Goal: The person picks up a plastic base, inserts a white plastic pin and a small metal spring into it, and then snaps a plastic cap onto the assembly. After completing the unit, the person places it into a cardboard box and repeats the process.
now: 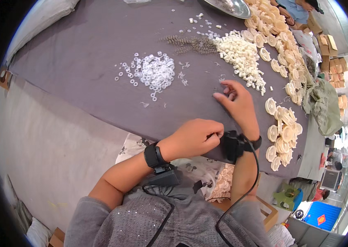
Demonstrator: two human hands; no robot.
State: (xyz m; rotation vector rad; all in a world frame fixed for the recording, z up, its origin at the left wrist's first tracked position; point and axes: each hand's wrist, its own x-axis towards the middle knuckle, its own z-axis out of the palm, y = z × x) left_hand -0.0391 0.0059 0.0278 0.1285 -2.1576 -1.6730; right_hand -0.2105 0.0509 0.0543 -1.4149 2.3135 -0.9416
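My left hand (194,138) is closed, thumb pressed to the curled fingers, above the table's near edge; whatever it may hold is hidden. To its right and farther in, my right hand (240,105) hovers over the cloth with thumb and forefinger apart and the other fingers curled. Just beyond the right hand lies a heap of small cream plastic cylinders (242,57). Next to that is a bundle of thin, dark springs (196,44). A pile of small white rings (155,72) sits farther left. Cream round plastic wheels (283,133) are heaped right of my right forearm.
A grey-brown cloth covers the table (79,70). More cream wheels are piled along its far right side, near a metal tray (235,9) and a green sack (324,107). Another person (297,10) is at the far right. A white sack (38,24) rests at the far left.
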